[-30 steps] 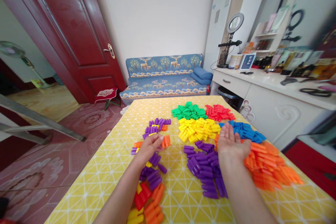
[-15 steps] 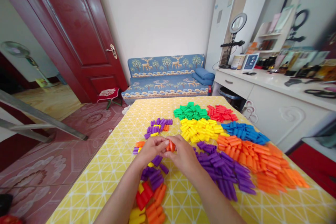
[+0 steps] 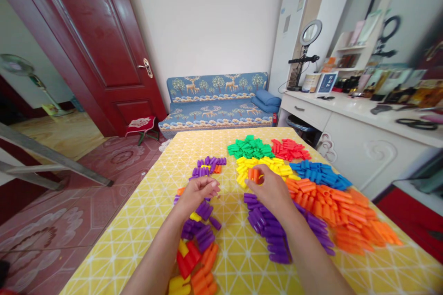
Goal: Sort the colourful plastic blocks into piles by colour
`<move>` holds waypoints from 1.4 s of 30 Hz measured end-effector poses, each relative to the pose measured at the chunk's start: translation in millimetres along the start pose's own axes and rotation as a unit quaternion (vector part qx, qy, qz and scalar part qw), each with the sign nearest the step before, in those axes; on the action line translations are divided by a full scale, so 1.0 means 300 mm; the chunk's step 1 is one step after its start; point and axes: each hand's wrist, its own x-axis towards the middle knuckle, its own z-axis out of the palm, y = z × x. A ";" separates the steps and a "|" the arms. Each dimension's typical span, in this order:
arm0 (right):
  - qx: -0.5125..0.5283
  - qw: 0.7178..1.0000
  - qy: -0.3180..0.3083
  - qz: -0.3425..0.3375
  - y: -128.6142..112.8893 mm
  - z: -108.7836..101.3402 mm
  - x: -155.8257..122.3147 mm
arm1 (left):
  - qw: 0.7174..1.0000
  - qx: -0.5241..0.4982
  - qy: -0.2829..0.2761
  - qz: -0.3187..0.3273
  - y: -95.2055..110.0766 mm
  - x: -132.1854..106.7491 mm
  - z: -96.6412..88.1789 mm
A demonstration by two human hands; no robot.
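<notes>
Between the thumb and fingers of my right hand [image 3: 272, 189] is a small orange plastic tube piece [image 3: 254, 175], ribbed like two short tubes side by side. That hand hovers over the yellow pile [image 3: 242, 166] and the purple pile [image 3: 266, 226]. My left hand [image 3: 199, 192] is loosely curled with its fingertips apart, and nothing shows in it. It hangs above a row of purple pieces [image 3: 205, 211] mixed with yellow and orange ones, partly hidden by my left forearm. Nearer me, red pieces [image 3: 188, 260] and orange pieces [image 3: 204, 281] lie joined.
On the yellow patterned tablecloth [image 3: 235, 253] are more piles: green [image 3: 251, 147], red [image 3: 290, 149], blue [image 3: 320, 173] and orange [image 3: 346, 212]. Beyond the table stands a blue sofa [image 3: 218, 106]; a white dresser [image 3: 374, 133] is at the right.
My hands have moved apart. The right one has gone right with the orange piece, which both hands held before; the left has let go and shifted slightly left.
</notes>
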 end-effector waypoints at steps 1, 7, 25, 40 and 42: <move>-0.030 0.999 0.018 0.003 0.039 -0.022 0.011 | 1.000 0.002 0.005 0.000 -0.003 0.002 -0.005; -0.240 0.967 0.075 -0.038 0.307 -0.160 0.044 | 1.000 0.017 0.014 0.013 -0.033 0.018 -0.034; -0.284 0.950 0.124 -0.034 0.374 -0.172 -0.015 | 0.947 0.270 0.164 0.051 -0.085 0.020 -0.239; 0.118 0.970 -0.140 -0.160 -0.093 0.296 -0.366 | 0.926 0.374 0.014 0.048 0.026 -0.062 -0.151; 0.114 0.967 -0.147 -0.177 -0.085 0.315 -0.393 | 0.904 0.426 0.007 0.036 0.025 -0.063 -0.118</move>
